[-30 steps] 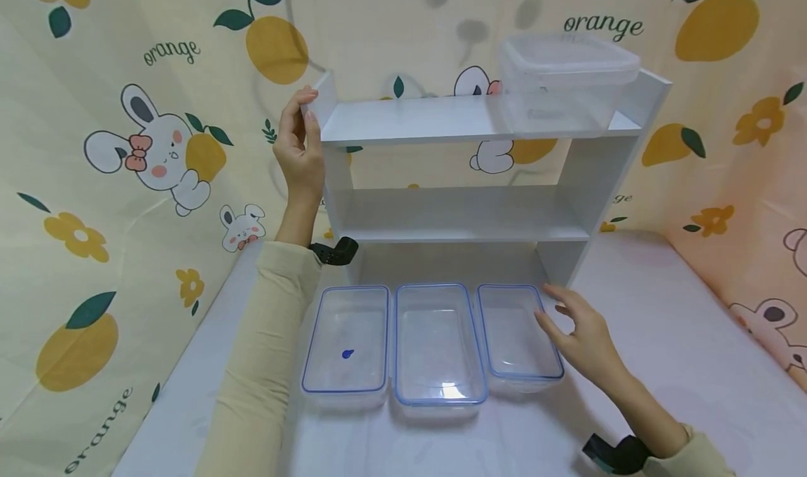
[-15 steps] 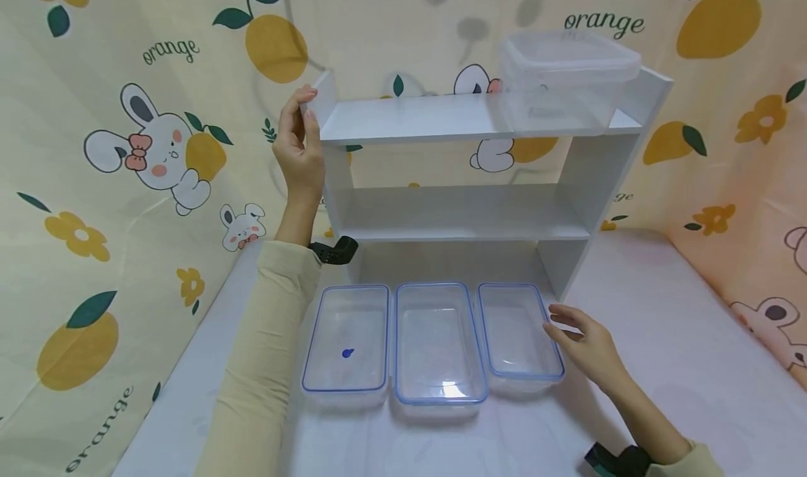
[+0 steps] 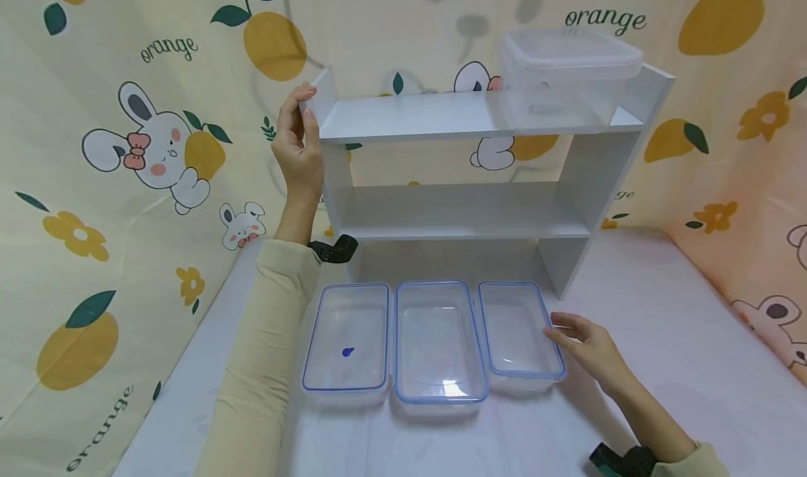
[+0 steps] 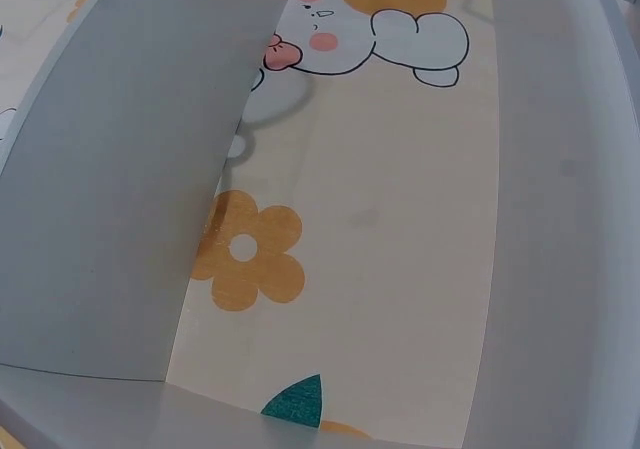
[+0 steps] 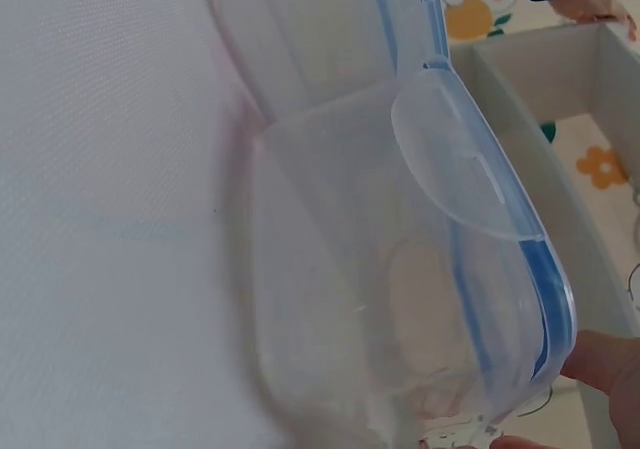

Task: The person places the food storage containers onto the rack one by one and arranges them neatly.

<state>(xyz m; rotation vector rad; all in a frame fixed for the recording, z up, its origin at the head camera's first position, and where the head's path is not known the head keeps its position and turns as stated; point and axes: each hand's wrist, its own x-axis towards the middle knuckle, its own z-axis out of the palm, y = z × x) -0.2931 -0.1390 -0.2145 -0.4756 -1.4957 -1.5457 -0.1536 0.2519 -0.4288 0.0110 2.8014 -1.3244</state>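
Three clear lidless containers with blue rims sit side by side on the white table: left (image 3: 347, 337), middle (image 3: 439, 340), right (image 3: 518, 330). My right hand (image 3: 570, 337) lies on the table beside the right container (image 5: 400, 269), fingers relaxed and touching its right rim; a fingertip (image 5: 605, 361) shows against that rim in the right wrist view. My left hand (image 3: 301, 113) is raised and grips the top left corner of the white shelf unit (image 3: 454, 116). The left wrist view shows only shelf panels (image 4: 110, 189) and the printed backdrop, no hand.
A clear lidded box (image 3: 564, 78) stands at the right end of the top shelf. The left container has a small blue spot (image 3: 347, 353) on its floor. Printed fabric walls close in on the left, back and right. The middle shelf (image 3: 460, 214) holds nothing.
My right hand has drawn back a little toward me along the right container's edge, fingers pulled in closer. My left hand stays on the shelf corner.
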